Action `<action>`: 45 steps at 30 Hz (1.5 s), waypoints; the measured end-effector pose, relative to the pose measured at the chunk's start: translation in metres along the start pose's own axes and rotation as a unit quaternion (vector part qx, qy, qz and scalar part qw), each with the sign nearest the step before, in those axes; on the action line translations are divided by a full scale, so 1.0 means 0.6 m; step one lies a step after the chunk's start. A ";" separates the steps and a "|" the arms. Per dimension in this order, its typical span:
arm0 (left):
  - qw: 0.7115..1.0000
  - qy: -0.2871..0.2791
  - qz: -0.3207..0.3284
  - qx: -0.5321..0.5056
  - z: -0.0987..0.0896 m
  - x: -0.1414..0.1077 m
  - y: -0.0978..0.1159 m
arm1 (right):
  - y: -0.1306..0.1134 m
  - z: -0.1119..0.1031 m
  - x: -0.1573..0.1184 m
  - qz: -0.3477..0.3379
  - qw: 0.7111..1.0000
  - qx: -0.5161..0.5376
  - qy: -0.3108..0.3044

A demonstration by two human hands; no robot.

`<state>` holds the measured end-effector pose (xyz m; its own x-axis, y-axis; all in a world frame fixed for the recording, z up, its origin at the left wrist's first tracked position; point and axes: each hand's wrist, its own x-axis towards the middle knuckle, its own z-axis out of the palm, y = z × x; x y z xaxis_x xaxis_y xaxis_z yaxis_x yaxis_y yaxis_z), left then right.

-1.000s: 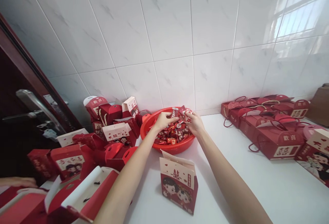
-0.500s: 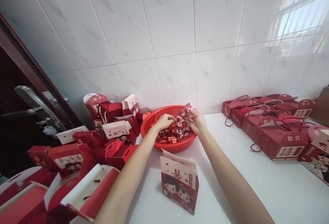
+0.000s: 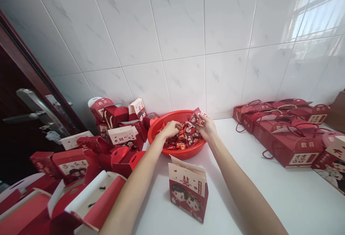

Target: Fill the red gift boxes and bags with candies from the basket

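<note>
A red plastic basket (image 3: 185,153) stands against the tiled wall, and wrapped candies (image 3: 185,136) in red and dark red wrappers lie in it. Over its left part, my left hand (image 3: 171,129) reaches in with fingers curled down at the candies. Whatever its fingertips hold is hidden. At the right rim my right hand (image 3: 208,127) is closed around several wrapped candies (image 3: 198,117), which stick out above its fingers. Between my forearms a small red and cream paper gift box (image 3: 187,190) stands upright, its top flaps partly open.
Red gift boxes (image 3: 70,166), many with open tops, crowd the left side. On the right are red boxes with cord handles (image 3: 291,145) in rows on the white table (image 3: 258,195). A brown box (image 3: 336,109) stands far right; a door handle (image 3: 32,109) is at left.
My left hand has drawn slightly left and its fingers are more curled. My right hand still holds the candies in nearly the same place.
</note>
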<state>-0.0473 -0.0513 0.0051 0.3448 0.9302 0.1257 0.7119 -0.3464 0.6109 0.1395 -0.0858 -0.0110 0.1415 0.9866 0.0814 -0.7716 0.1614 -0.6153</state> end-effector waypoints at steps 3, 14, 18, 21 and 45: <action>0.999 0.031 0.025 -0.029 0.001 0.002 0.002 | -0.001 0.003 -0.001 0.001 1.000 -0.002 0.012; 0.983 0.090 0.077 -0.143 0.000 0.002 0.014 | -0.004 0.013 -0.008 0.008 1.000 -0.006 0.025; 0.978 0.102 0.081 -0.164 0.001 -0.001 0.018 | -0.006 0.014 -0.010 0.013 1.000 -0.014 0.015; 0.969 0.122 0.083 -0.200 0.001 -0.004 0.023 | -0.008 0.016 -0.014 0.018 1.000 -0.024 -0.002; 0.954 -0.177 0.203 -0.134 -0.114 -0.249 0.141 | -0.189 0.098 -0.179 -0.144 0.895 -0.315 -0.281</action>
<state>-0.0806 -0.2115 0.0917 0.7775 0.6102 0.1519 0.3105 -0.5826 0.7511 0.1750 -0.2085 0.0962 -0.1925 0.7915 0.5800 -0.2256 0.5395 -0.8112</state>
